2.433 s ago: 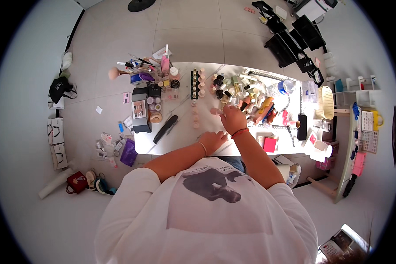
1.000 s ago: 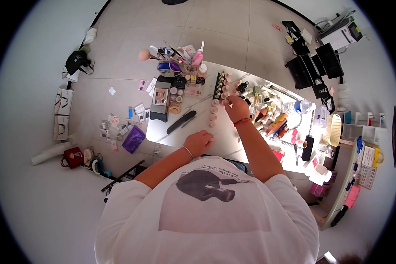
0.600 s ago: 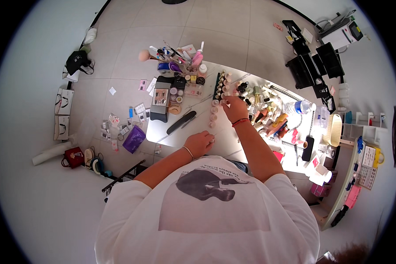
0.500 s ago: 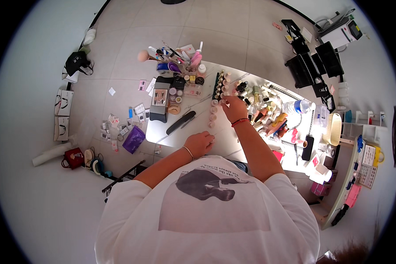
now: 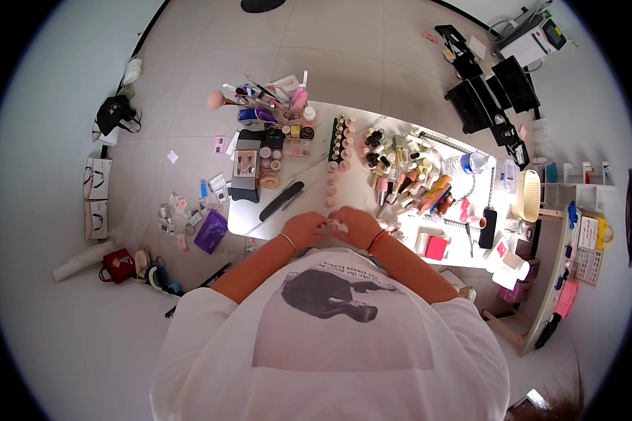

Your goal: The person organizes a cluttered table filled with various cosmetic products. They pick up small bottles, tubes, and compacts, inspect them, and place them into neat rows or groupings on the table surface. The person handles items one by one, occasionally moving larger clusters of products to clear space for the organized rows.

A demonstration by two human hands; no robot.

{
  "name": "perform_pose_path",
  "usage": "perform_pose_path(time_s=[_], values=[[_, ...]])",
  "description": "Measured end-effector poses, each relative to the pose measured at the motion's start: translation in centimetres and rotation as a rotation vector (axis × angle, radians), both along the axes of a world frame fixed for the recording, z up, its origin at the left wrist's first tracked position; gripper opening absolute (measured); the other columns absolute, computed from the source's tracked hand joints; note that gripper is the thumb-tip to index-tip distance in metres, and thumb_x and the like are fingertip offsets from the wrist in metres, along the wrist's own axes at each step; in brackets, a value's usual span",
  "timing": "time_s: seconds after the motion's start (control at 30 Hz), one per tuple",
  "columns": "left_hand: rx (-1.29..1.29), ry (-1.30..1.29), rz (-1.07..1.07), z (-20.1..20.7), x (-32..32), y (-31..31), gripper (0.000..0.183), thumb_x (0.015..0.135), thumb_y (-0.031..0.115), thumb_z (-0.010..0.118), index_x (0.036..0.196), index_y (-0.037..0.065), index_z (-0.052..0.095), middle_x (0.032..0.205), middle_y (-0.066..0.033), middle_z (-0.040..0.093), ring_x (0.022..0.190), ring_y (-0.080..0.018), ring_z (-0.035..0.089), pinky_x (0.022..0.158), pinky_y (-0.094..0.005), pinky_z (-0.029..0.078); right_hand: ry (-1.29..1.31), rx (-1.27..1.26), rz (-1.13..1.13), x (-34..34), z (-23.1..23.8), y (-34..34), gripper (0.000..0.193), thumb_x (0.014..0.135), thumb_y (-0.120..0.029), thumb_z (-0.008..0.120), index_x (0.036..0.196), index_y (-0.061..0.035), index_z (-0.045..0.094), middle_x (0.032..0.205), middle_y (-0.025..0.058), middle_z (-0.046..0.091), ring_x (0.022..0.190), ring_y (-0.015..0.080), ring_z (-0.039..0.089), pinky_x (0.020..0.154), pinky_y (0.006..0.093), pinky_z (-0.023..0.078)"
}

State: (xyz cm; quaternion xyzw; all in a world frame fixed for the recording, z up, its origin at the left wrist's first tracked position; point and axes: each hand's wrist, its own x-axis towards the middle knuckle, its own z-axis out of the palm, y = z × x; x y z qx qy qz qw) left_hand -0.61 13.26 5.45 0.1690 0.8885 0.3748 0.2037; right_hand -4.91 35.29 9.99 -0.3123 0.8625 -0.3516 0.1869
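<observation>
Both my hands are together over the near edge of the white table (image 5: pixel 253 226). My right hand (image 5: pixel 358 229), with a red band at its wrist, is closed round a small pale object (image 5: pixel 338 226), mostly covered by the fingers. My left hand (image 5: pixel 303 230) meets it from the left, fingers curled; whatever they hold is hidden. Just beyond runs a line of small pale pink bottles (image 5: pixel 331 190). It leads up to a dark rack (image 5: pixel 336 140) with small bottles in it. A black, long narrow case (image 5: pixel 281 201) lies left of the line.
Right of the line, nail polish bottles (image 5: pixel 400 165) crowd together, with a clear water bottle (image 5: pixel 463 164) behind. A grey case (image 5: pixel 246 175) and a brush holder (image 5: pixel 277 102) stand at left. A red square box (image 5: pixel 437 247) and a black phone-shaped object (image 5: pixel 489 228) lie right.
My right hand has drawn back from the bottles beside the rack toward my body and now meets my left hand. The left has shifted slightly left. The whole view has shifted a little.
</observation>
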Motion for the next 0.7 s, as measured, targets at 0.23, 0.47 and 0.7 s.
perform_pose_path(time_s=[0.23,0.47,0.7], values=[[-0.008,-0.102,0.056,-1.2,-2.7,-2.0,0.027,0.083,0.018,0.070,0.107,0.008,0.066,0.096,-0.0116,0.068,0.090,-0.0312,0.064,0.080,-0.0413,0.051,0.075,0.229,0.066,1.8,-3.0,-0.5,0.017,0.083,-0.021,0.069,0.097,-0.0118,0.064,0.086,0.0094,0.064,0.086,0.0287,0.066,0.072,0.0419,0.053],[0.234,-0.222,0.412,-1.8,-5.0,-0.8,0.036,0.088,0.011,0.063,0.123,0.003,0.061,0.111,-0.0121,0.067,0.093,-0.0249,0.066,0.083,-0.0337,0.052,0.066,0.042,-0.360,-3.3,0.3,1.9,0.017,0.085,-0.022,0.068,0.094,-0.0080,0.064,0.080,0.0103,0.067,0.077,0.0320,0.065,0.067,0.0420,0.051],[0.452,-0.385,0.508,-5.0,-6.9,-0.2,0.051,0.091,0.008,0.060,0.141,0.002,0.049,0.136,-0.0133,0.057,0.116,-0.0212,0.060,0.094,-0.0310,0.049,0.153,0.137,-0.322,-7.9,-2.0,1.2,0.013,0.084,-0.020,0.064,0.094,-0.0116,0.062,0.084,0.0114,0.067,0.082,0.0330,0.066,0.071,0.0466,0.052]])
